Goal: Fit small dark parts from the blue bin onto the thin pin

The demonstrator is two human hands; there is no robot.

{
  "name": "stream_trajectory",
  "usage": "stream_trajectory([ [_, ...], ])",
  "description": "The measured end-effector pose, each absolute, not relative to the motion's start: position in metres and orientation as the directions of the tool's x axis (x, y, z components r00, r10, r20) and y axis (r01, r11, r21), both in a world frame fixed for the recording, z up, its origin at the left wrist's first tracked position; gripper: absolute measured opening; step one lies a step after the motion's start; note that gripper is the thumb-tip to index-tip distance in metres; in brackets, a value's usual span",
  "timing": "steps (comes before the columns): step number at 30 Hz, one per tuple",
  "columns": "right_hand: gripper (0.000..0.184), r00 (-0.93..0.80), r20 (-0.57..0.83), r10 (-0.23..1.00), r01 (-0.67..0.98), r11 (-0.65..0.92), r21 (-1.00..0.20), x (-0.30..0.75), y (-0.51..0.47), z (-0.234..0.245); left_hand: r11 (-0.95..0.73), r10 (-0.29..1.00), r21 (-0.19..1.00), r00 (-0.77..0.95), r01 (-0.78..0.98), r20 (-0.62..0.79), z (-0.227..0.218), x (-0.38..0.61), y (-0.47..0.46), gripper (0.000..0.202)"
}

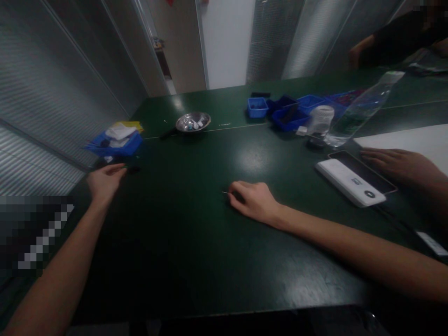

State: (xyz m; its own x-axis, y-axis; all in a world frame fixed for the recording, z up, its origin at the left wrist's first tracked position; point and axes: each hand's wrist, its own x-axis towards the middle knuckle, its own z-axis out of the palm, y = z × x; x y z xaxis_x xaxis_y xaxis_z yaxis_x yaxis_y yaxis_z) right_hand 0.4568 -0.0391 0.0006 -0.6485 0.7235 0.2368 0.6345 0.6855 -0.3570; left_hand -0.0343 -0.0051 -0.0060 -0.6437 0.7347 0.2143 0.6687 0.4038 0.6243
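Observation:
My right hand [254, 203] rests on the dark green table [182, 224] with its fingers curled in. From its fingertips pokes a thin, pale, needle-like piece [225, 192], pointing left. Over by the table's left edge, my left hand [107, 181] has its thumb and fingertips pressed together. What it pinches, if anything, is too small to make out. A small dark patch [133, 171] lies just right of those fingertips. Just beyond my left hand stands a blue tray [128, 148] with white and yellow items in it.
A metal pan [178, 122] with small pieces stands at the back. Blue bins [258, 113], a clear cup [321, 120] and a water bottle [360, 109] are back right. Another person's hand [402, 163] lies beside a phone [380, 179] and a white power bank [350, 182].

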Motion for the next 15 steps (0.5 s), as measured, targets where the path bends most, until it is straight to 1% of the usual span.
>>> stream_trajectory([
  [3, 0.025, -0.647, 0.236, 0.725, 0.637, 0.684, -0.355, 0.457, -0.039, 0.0, 0.394, 0.758, 0.583, -0.61, 0.71, 0.231, -0.007, -0.035, -0.005, 0.042],
  [9, 0.025, -0.647, 0.233, 0.726, 0.638, 0.683, -0.356, 0.457, -0.039, -0.001, 0.376, 0.778, 0.549, -0.576, 0.746, 0.25, -0.01, -0.03, -0.002, 0.039],
  [15, 0.025, -0.65, 0.236, 0.723, 0.631, 0.686, -0.362, 0.457, -0.039, -0.001, 0.398, 0.788, 0.561, -0.584, 0.726, 0.196, -0.012, -0.019, -0.002, 0.042],
])
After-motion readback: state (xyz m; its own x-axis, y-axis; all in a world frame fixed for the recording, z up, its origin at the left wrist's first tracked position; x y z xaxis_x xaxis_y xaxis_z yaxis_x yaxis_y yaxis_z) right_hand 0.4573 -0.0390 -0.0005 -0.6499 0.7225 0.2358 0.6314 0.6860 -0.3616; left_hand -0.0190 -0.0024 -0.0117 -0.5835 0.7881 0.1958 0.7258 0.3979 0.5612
